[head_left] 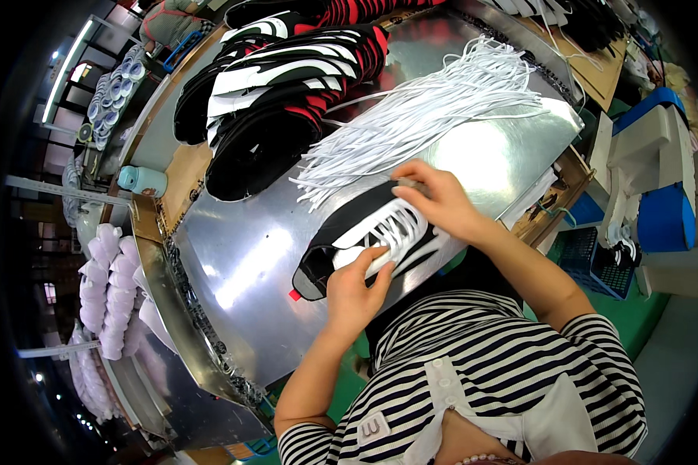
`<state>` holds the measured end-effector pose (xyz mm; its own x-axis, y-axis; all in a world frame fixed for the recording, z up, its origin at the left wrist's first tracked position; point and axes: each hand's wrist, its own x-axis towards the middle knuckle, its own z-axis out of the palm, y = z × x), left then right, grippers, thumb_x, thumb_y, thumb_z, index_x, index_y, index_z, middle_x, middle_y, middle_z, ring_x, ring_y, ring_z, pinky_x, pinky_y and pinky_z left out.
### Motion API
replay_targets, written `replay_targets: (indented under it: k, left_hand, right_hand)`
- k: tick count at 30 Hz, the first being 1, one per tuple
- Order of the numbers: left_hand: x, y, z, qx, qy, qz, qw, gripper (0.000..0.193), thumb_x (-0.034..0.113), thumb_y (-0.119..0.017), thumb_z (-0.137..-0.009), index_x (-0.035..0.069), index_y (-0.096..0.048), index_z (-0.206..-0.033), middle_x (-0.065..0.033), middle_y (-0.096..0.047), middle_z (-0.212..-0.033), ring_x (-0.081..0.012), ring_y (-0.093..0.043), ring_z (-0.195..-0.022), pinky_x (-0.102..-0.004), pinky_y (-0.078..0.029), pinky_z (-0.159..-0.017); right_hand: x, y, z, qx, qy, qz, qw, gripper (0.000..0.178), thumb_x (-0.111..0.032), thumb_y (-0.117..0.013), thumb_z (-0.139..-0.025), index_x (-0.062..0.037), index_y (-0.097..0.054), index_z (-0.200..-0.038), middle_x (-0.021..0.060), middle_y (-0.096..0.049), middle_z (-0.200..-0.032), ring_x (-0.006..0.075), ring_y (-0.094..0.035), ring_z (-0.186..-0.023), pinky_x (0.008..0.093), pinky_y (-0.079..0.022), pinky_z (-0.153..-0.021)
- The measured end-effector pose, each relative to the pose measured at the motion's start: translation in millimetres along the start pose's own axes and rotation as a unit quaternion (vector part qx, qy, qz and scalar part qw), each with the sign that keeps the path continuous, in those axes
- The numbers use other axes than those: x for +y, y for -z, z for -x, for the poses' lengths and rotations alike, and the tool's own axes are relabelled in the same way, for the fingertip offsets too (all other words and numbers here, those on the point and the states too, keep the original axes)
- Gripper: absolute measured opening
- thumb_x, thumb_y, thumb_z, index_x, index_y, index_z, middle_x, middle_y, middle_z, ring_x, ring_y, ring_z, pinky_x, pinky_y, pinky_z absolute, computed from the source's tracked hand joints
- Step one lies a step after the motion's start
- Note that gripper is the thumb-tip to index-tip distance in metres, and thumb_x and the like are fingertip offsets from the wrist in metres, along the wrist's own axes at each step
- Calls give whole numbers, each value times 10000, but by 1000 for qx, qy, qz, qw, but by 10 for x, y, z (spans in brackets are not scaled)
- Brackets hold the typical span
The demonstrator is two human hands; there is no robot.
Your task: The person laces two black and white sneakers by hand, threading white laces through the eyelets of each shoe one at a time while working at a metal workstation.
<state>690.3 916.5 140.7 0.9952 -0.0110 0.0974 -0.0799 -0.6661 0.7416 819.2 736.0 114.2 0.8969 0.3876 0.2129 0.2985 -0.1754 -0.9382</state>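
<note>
A black and white shoe upper point(354, 219) lies on the metal table in front of me, its heel opening to the left and a small red tab at that end. White laces point(399, 232) criss-cross its front. My left hand point(354, 291) is closed at the tongue side, thumb and forefinger pinched by the lower laces. With curled fingers, my right hand point(442, 200) grips the toe end of the upper. A large bundle of loose white shoelaces point(434, 108) is spread just beyond it.
Stacked black, white and red uppers point(287, 85) stand at the far left of the metal table point(240, 256). A light blue cup point(143, 180) sits by the table's left rim. Pale shoe parts point(110, 291) hang farther left. A blue crate point(597, 267) and a blue-and-white machine point(651, 170) are at right.
</note>
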Motion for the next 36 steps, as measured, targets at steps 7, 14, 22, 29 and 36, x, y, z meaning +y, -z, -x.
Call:
replay_targets:
  k: [7,14,22,29,36]
  left_hand:
    - [-30,422,106,-89,-60,-165,980,394,304,-743,-811,36,-529,-618,-147,-531,-531,-345,-545,-501,-426,-422,-486]
    - [1,392,53,-72,1,-106,992,336,319,-754,-797,18,-607,-814,-130,-602,-664,-323,-596,-607,-417,-461,-567]
    - [132,334,-38,-10,-12,-117,993,487,275,-778,-765,-6,-549,-1090,-194,-559,-1017,-348,-570,-934,-413,-473,-791]
    - [54,288,-24,34,-34,-129,991,521,273,-785,-748,-4,-549,-1121,-201,-567,-1045,-371,-554,-993,-428,-471,-826]
    - [-221,237,384,166,-208,-151,952,442,57,-779,-724,17,-564,-1108,-185,-587,-1203,-400,-520,-1131,-476,-432,-959]
  right_hand:
    - [156,-133,-68,29,-22,40,999,208,-211,-696,-844,-55,-661,-976,130,-655,-689,271,-639,-599,354,-491,-589]
    - [-20,100,-132,-170,66,120,976,209,-172,-718,-770,-31,-655,-911,103,-617,-809,238,-606,-679,324,-484,-625]
    - [-26,31,-75,-136,77,215,964,190,-134,-656,-724,-16,-647,-874,145,-631,-798,332,-640,-725,412,-511,-657]
    - [31,0,73,-61,113,180,975,151,-38,-633,-693,-41,-602,-841,97,-586,-761,288,-590,-596,357,-477,-542]
    - [-17,56,93,-29,54,111,992,123,-52,-580,-862,-19,-589,-980,102,-623,-823,220,-601,-641,292,-484,-631]
